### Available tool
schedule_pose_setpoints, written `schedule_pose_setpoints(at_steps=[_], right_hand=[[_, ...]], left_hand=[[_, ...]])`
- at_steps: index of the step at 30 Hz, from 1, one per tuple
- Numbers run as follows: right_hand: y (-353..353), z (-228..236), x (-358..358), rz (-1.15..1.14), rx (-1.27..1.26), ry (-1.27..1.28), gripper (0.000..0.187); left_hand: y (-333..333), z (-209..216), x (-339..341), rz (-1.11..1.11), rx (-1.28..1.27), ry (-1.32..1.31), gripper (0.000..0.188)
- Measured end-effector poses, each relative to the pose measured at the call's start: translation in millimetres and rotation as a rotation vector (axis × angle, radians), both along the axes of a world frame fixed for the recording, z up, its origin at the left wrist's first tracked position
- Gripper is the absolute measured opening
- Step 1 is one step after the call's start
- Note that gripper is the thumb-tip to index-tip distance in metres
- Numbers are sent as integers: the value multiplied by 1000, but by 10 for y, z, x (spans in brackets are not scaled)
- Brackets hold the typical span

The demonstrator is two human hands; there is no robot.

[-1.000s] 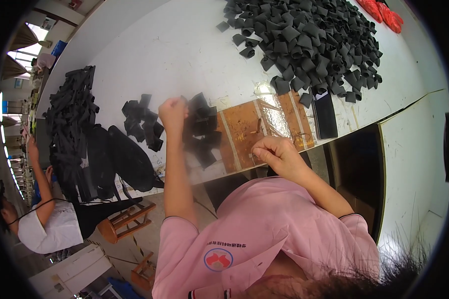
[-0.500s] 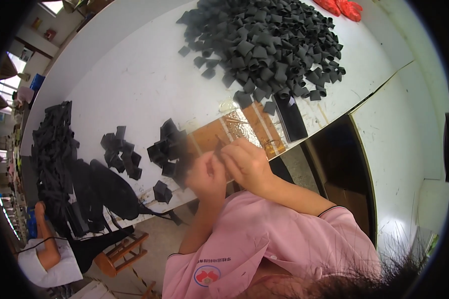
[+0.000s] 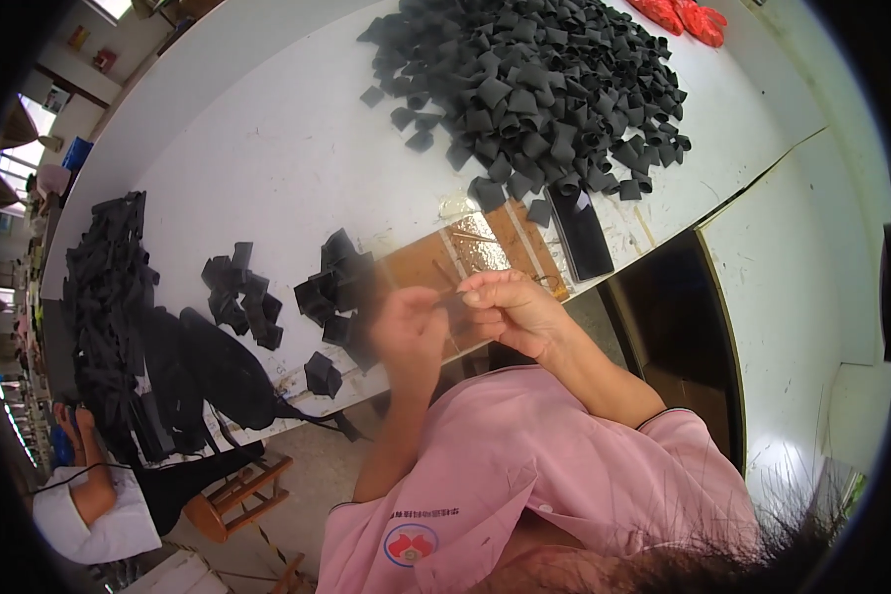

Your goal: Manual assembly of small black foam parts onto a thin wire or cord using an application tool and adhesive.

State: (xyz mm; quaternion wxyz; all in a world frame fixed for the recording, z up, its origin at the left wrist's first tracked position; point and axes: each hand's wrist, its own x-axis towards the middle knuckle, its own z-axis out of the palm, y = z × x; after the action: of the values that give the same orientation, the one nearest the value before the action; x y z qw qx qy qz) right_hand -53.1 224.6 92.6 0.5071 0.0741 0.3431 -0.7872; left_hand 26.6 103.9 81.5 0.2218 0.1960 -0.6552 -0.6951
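Note:
Near the table's front edge, my right hand [image 3: 515, 309] pinches a small dark fabric piece [image 3: 457, 309] between thumb and fingers. My left hand [image 3: 411, 322] is closed at the piece's left side, its outline hazy. Both hands hover above a brown board [image 3: 416, 261] with pale and shiny tape strips. Fingers partly hide the piece, so its exact form cannot be told. Left of my left hand lies a small cluster of dark folded pieces [image 3: 331, 282]. Beyond the board rises a large heap of short dark fabric loops [image 3: 534, 94].
A dark phone-like slab [image 3: 581, 233] lies right of the board. More dark pieces [image 3: 242, 297] and a long pile of dark strips [image 3: 109, 297] are at left, beside a black bag-like thing [image 3: 223, 371]. Red plastic [image 3: 698, 20] lies far right. Another person's arm [image 3: 94, 465] shows lower left.
My right hand has moved slightly right and turned, and its fingers are more curled. My left hand has shifted up a little. The dark piece stays between them.

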Motion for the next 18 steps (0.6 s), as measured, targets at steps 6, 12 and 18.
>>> schedule_pose_setpoints(at_steps=[6, 12, 18], right_hand=[[-20, 160, -58, 61, -88, 46, 16], [-141, 549, -143, 224, 9, 529, 26], [-276, 198, -450, 282, -88, 538, 27]], left_hand=[[53, 166, -61, 142, -187, 4, 18], [-216, 241, -115, -710, 1562, 570, 22], [-300, 215, -179, -169, 1145, 82, 17]])
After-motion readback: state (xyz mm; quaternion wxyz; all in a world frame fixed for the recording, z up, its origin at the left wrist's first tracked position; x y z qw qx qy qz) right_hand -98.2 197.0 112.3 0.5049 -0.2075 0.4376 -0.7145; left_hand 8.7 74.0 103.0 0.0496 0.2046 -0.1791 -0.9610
